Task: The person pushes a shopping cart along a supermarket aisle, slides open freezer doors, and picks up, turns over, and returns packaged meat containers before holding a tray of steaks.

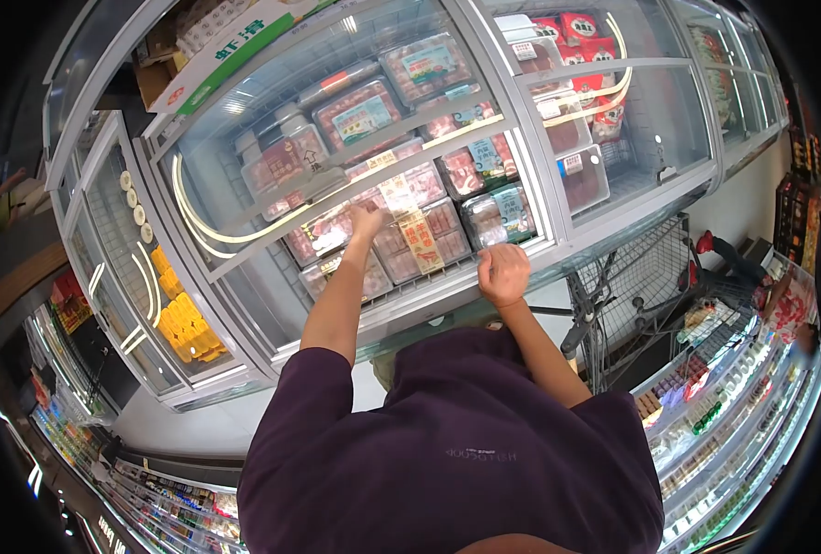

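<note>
The glass-topped freezer [535, 138] stood before you, its front section open. Inside, among other packs, lay a clear meat pack [443, 235] with pinkish-brown rolls in neat rows. Your left hand [366, 220] was just beside it, fingers bent; whether they gripped anything, I can't tell. Your right hand [504, 274] was curled closed at the freezer's front edge. A cream-and-orange label [419, 238] banded the pack.

Clear meat packs [440, 222], pinkish, closed, side by side
</note>
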`<state>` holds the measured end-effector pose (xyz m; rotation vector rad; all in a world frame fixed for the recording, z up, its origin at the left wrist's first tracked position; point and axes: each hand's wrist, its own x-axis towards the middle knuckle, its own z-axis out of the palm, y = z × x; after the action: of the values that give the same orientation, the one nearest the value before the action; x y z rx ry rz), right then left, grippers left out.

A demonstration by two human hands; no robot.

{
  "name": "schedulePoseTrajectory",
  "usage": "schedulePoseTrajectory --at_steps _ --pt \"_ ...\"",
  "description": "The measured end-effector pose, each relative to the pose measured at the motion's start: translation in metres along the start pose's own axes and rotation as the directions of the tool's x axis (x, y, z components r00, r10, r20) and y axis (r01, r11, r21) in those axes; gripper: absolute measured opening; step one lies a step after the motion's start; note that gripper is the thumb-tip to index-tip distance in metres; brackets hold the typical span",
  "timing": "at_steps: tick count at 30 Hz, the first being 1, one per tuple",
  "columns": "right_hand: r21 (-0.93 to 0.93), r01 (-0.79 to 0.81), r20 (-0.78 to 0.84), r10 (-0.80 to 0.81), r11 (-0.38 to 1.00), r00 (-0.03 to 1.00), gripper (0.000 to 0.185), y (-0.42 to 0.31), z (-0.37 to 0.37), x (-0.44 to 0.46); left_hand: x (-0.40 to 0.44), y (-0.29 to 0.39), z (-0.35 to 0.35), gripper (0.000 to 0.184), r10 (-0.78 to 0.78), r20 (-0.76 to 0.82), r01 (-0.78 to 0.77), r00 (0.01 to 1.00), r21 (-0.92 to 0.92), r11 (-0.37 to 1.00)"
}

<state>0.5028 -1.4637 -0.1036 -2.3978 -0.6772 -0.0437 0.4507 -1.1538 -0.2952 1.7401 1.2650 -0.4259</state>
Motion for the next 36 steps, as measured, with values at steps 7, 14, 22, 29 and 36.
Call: schedulePoseTrajectory --at_steps 7,14,22,29,36 --pt "0.005 0.003 -0.003 -0.003 1.000 1.000 0.008 -0.001 -0.002 0.002 0.044 -0.055 0.006 0.058 -0.006 0.207 0.059 0.978 -0.251 0.966" --pt "-0.002 0.006 -0.004 -0.006 1.000 1.000 0.011 -0.004 0.000 0.003 0.126 -0.142 0.065 0.018 0.179 -0.143 -0.211 0.973 -0.255 0.944" --pt "-0.016 0.011 0.012 -0.011 1.000 1.000 0.012 -0.004 0.002 0.004 0.101 -0.029 -0.011 0.026 0.120 -0.145 -0.164 0.982 -0.350 0.922" --pt "-0.019 0.000 0.028 0.000 1.000 1.000 0.012 -0.005 0.001 0.004 0.120 -0.009 -0.034 0.029 0.032 -0.144 -0.105 0.989 -0.532 0.840" --pt "-0.015 0.002 0.001 -0.002 1.000 1.000 0.011 -0.004 0.001 0.002 0.085 -0.025 -0.016 0.032 -0.001 -0.254 -0.145 0.967 -0.554 0.820"
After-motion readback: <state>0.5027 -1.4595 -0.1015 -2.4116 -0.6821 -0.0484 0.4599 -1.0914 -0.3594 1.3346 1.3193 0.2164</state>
